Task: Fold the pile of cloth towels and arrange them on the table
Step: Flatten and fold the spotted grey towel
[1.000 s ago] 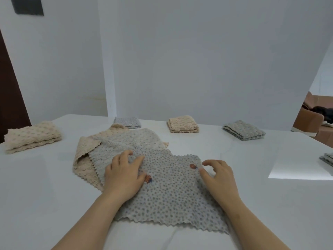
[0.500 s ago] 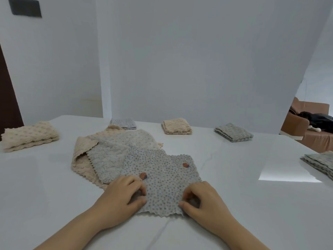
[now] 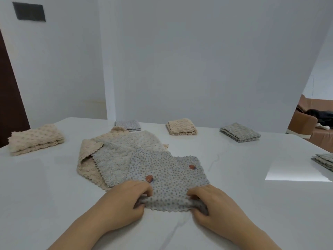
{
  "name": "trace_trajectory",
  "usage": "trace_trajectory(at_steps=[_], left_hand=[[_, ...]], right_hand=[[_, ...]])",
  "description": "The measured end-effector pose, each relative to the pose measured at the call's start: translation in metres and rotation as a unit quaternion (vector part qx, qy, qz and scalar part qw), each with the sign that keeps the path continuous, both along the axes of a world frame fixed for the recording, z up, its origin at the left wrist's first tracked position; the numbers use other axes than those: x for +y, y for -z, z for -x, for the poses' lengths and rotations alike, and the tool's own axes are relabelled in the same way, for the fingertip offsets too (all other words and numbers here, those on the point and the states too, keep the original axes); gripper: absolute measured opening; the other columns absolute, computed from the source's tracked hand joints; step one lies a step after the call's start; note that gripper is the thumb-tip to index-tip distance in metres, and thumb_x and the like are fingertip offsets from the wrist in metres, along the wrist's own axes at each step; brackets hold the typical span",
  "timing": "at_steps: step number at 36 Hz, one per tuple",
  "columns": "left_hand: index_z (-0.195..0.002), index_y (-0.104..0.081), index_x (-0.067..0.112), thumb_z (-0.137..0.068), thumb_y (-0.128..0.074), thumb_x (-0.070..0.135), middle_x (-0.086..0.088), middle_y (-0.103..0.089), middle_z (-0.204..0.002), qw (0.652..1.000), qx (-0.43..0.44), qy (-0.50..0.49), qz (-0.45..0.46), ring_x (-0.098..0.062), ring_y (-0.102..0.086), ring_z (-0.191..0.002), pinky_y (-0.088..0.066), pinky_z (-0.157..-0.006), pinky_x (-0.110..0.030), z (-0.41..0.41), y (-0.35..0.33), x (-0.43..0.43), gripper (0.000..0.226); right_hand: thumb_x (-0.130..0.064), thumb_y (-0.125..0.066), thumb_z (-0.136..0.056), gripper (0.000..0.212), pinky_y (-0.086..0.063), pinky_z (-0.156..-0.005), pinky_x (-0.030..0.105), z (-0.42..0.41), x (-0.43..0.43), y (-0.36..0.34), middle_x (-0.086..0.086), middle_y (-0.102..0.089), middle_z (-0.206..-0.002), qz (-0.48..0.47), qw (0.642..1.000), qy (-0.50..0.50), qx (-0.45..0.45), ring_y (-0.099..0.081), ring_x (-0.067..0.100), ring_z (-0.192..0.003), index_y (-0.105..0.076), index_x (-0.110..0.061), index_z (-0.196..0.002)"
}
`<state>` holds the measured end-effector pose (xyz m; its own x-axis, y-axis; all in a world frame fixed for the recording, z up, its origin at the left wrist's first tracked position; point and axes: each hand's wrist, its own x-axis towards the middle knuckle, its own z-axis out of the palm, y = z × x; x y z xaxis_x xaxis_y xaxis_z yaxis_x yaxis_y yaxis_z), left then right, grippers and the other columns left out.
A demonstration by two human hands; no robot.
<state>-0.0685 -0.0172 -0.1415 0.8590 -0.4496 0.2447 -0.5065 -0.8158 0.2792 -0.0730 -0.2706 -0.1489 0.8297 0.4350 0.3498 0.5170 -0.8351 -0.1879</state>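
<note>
A grey dotted towel (image 3: 169,175) with two small red marks lies flat on the white table (image 3: 234,204), on top of a pile. Under it lie a fluffy grey towel (image 3: 111,159) and a beige towel (image 3: 86,163). My left hand (image 3: 124,201) pinches the dotted towel's near left corner. My right hand (image 3: 214,204) pinches its near right corner. The near edge is lifted a little off the table between them.
Folded towels sit around the table: a beige towel (image 3: 36,139) at far left, a small grey towel (image 3: 128,125), a beige towel (image 3: 181,129), a grey towel (image 3: 239,134) along the back, and another grey towel (image 3: 324,161) at the right edge. A brown sofa (image 3: 310,123) stands beyond.
Both hands slid from the towel's middle back to its near edge and took hold of the two near corners. The near edge has risen slightly.
</note>
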Motion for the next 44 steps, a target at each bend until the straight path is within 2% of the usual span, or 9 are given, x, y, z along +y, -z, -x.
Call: trace_trajectory(at_steps=[4, 9, 15, 22, 24, 30, 34, 40, 44], left_hand=[[-0.103, -0.046, 0.03, -0.082, -0.044, 0.01, 0.029, -0.035, -0.077, 0.999, -0.021, -0.039, -0.01, 0.005, -0.037, -0.082, -0.03, -0.066, -0.009, -0.003, -0.001, -0.001, 0.03], [-0.096, -0.044, 0.037, -0.078, -0.045, 0.003, 0.029, -0.04, -0.083, 0.996, 0.001, -0.083, 0.031, -0.003, -0.049, -0.093, -0.043, -0.079, -0.022, -0.004, -0.005, 0.005, 0.038], [-0.08, -0.044, 0.044, -0.077, -0.057, 0.003, 0.024, -0.06, -0.087, 0.983, -0.002, -0.093, 0.158, 0.009, -0.055, -0.081, -0.04, -0.067, -0.007, -0.011, 0.001, 0.007, 0.043], [-0.077, -0.053, 0.053, -0.08, -0.069, 0.023, 0.027, -0.063, -0.081, 0.97, -0.026, -0.117, 0.211, 0.017, -0.051, -0.087, -0.036, -0.064, 0.0, -0.015, 0.008, 0.006, 0.034], [-0.073, -0.056, 0.05, -0.08, -0.068, 0.023, 0.039, -0.057, -0.087, 0.97, -0.027, -0.117, 0.211, 0.018, -0.052, -0.084, -0.035, -0.064, 0.0, -0.015, 0.006, 0.006, 0.031], [-0.071, -0.054, 0.044, -0.084, -0.064, 0.019, 0.042, -0.056, -0.084, 0.97, -0.042, -0.122, 0.205, 0.015, -0.053, -0.079, -0.035, -0.062, -0.002, -0.012, 0.003, 0.002, 0.03], [-0.077, -0.06, 0.035, -0.086, -0.062, 0.016, 0.021, -0.063, -0.07, 0.969, -0.065, -0.127, 0.201, 0.014, -0.052, -0.081, -0.035, -0.064, -0.004, -0.013, 0.004, 0.004, 0.021], [-0.084, -0.059, 0.036, -0.089, -0.057, 0.013, 0.024, -0.061, -0.077, 0.972, -0.059, -0.125, 0.19, 0.015, -0.049, -0.09, -0.035, -0.068, -0.003, -0.016, 0.005, 0.007, 0.023], [-0.099, -0.06, 0.034, -0.091, -0.053, 0.012, 0.023, -0.062, -0.084, 0.965, -0.046, -0.139, 0.216, 0.003, -0.056, -0.085, -0.035, -0.068, -0.003, -0.016, 0.005, 0.006, 0.025]], right_hand=[[-0.023, -0.036, -0.08, 0.038, -0.036, -0.082, 0.019, 0.003, 0.003, -0.007, -0.021, -0.052, -0.113, 0.017, 0.998, 0.028, 0.052, -0.048, 0.007, -0.108, -0.04, -0.033, -0.117], [-0.007, -0.039, -0.083, 0.04, -0.035, -0.078, 0.023, 0.001, 0.002, -0.011, -0.016, -0.048, -0.11, 0.018, 0.994, 0.077, 0.078, -0.047, 0.012, -0.109, -0.037, -0.028, -0.117], [-0.006, -0.043, -0.082, 0.058, -0.039, -0.078, 0.022, 0.0, -0.007, -0.011, -0.018, -0.047, -0.124, -0.019, 0.988, 0.129, 0.08, -0.048, 0.009, -0.111, -0.028, -0.037, -0.13], [-0.012, -0.046, -0.085, 0.059, -0.038, -0.075, 0.018, -0.001, -0.011, -0.01, -0.021, -0.05, -0.108, -0.072, 0.982, 0.165, 0.05, -0.049, 0.004, -0.107, -0.029, -0.042, -0.133], [-0.012, -0.044, -0.088, 0.052, -0.038, -0.075, 0.018, -0.002, -0.013, -0.011, -0.02, -0.054, -0.11, -0.083, 0.981, 0.175, 0.035, -0.049, 0.004, -0.106, -0.033, -0.039, -0.131], [-0.002, -0.042, -0.085, 0.042, -0.036, -0.073, 0.021, -0.004, -0.016, -0.011, -0.018, -0.052, -0.097, -0.144, 0.972, 0.176, 0.057, -0.047, 0.005, -0.092, -0.046, -0.032, -0.114], [-0.003, -0.05, -0.083, 0.041, -0.04, -0.075, 0.019, -0.007, -0.015, -0.006, -0.01, -0.061, -0.096, -0.188, 0.967, 0.145, 0.093, -0.052, 0.003, -0.083, -0.043, -0.041, -0.096], [-0.026, -0.06, -0.087, 0.026, -0.039, -0.063, 0.011, -0.008, -0.015, -0.006, -0.011, -0.062, -0.083, -0.234, 0.959, 0.14, 0.079, -0.054, 0.001, -0.072, -0.044, -0.047, -0.083], [-0.018, -0.052, -0.091, 0.024, -0.036, -0.059, 0.015, -0.008, -0.015, -0.005, -0.003, -0.061, -0.072, -0.257, 0.951, 0.153, 0.078, -0.052, 0.005, -0.066, -0.046, -0.04, -0.083]])
